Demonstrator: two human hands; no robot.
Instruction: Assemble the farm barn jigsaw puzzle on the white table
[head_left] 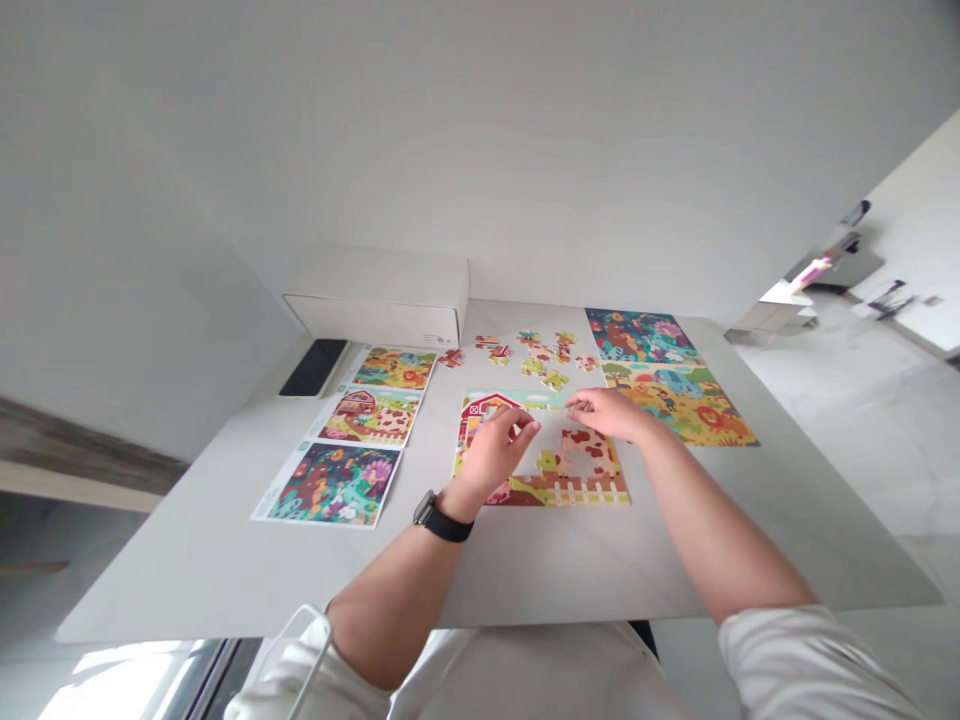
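A partly assembled farm jigsaw puzzle lies flat in front of me, with a red barn, a spotted cow and a white fence; bare gaps show in its middle. Over its left half hovers my left hand, fingers loosely curled, a small gap between thumb and forefinger, and nothing visible in it. My right hand is at the puzzle's upper right edge, thumb and fingers pinched on a small puzzle piece, mostly hidden by the fingertips. Several loose puzzle pieces are scattered just beyond the puzzle.
On the left lie a printed picture sheet and a black-screened phone. Behind them a white box stands against the wall. Two finished-looking puzzles, a dark one and a yellow one, lie on the right of the white table.
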